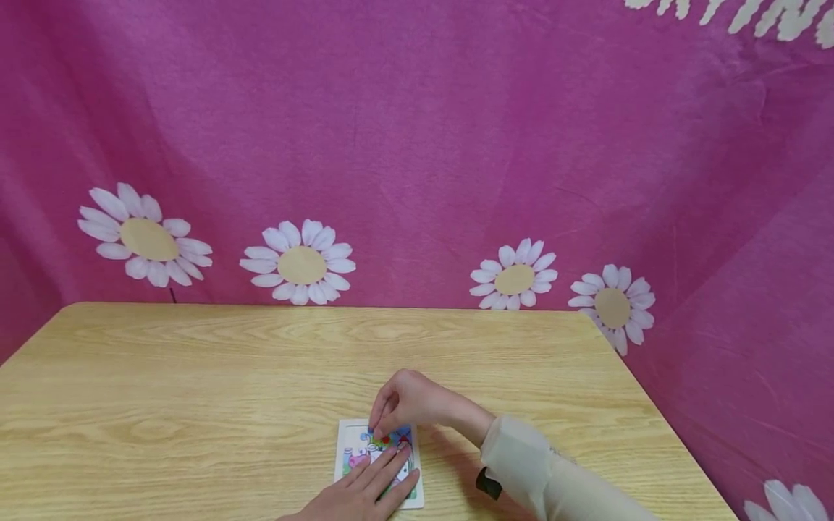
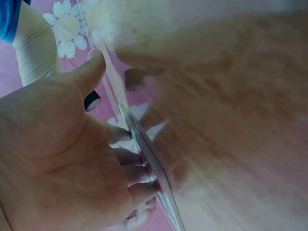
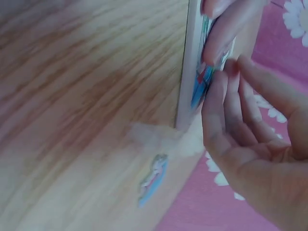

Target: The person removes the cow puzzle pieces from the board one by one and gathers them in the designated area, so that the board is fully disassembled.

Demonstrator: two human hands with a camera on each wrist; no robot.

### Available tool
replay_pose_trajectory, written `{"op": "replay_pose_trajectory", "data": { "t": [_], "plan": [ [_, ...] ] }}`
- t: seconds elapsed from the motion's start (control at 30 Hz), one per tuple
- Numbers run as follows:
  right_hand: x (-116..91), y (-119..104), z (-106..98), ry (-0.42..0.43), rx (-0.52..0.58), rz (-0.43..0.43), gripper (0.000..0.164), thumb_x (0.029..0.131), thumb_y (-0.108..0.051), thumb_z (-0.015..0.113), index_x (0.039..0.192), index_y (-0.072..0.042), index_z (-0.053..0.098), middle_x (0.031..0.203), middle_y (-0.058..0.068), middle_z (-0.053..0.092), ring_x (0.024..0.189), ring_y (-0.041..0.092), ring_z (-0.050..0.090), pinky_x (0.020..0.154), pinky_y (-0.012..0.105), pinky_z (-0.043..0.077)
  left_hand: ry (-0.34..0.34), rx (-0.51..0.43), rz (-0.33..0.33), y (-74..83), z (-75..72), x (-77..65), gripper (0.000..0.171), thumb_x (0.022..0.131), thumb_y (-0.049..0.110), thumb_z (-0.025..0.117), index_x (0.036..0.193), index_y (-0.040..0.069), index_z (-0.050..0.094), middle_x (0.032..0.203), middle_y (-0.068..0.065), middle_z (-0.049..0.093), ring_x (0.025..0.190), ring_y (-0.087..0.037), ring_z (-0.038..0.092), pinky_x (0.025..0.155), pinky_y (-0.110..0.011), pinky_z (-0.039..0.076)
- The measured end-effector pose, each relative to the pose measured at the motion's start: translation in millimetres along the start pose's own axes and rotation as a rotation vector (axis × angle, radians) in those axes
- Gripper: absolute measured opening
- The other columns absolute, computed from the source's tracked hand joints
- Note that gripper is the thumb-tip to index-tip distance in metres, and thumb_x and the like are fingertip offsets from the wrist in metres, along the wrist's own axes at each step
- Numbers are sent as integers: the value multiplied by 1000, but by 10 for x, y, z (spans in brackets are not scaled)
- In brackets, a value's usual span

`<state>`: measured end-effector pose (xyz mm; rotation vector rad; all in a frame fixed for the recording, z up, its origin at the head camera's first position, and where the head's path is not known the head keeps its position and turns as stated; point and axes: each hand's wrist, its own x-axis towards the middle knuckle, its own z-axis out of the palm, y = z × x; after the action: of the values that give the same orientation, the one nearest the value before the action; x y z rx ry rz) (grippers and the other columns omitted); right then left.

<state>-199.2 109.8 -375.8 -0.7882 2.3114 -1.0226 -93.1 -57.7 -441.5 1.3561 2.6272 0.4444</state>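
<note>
Left hand (image 1: 361, 490), fingers spread over colourful white-bordered picture board (image 1: 357, 459), right hand (image 1: 410, 400) at top, grip unclear

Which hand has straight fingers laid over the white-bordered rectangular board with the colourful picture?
The bare left hand: its straight fingers cross the lower part of the board. The bare right hand instead bends its fingers at the upper part.

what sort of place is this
Probably an indoor booth set up for tabletop activity: a wooden table, pink cloth with printed daisies hanging behind it, and a small picture board on the table.
</note>
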Motion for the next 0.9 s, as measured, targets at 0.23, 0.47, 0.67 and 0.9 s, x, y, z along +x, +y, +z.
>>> {"op": "replay_pose_trajectory", "data": {
  "t": [0.23, 0.47, 0.67, 0.9],
  "plan": [
    [7, -44, 27, 94, -138, -43, 9, 78, 1, 81, 77, -6, 74, 67, -4, 69, 60, -1, 60, 59, 17, 48, -9, 14, 0, -8, -8, 18, 78, 99, 65, 26, 154, 10, 30, 159, -16, 25, 146, -30, 23, 108, -47, 35],
    [24, -70, 23, 73, -153, -38, 9, 78, 1, 80, 75, -6, 75, 66, -5, 68, 61, -1, 61, 59, 17, 49, -50, -29, -25, -24, -4, 24, 79, 98, 66, 29, 155, 12, 28, 161, -14, 21, 147, -28, 19, 110, -47, 32],
    [44, -81, -22, 21, -108, 24, 7, 80, 1, 79, 78, -5, 75, 68, -2, 69, 63, 2, 62, 60, 17, 48, -42, -31, -21, -13, -3, 20, 79, 98, 66, 29, 155, 12, 29, 161, -13, 21, 147, -28, 19, 110, -47, 32],
    [61, -40, -67, -19, -34, 33, 7, 81, 2, 77, 82, -4, 76, 70, -1, 70, 66, 4, 63, 62, 17, 48, 1, -6, 14, -1, -5, 4, 78, 98, 65, 29, 154, 10, 30, 159, -16, 24, 146, -30, 22, 108, -48, 35]
  ]
}}
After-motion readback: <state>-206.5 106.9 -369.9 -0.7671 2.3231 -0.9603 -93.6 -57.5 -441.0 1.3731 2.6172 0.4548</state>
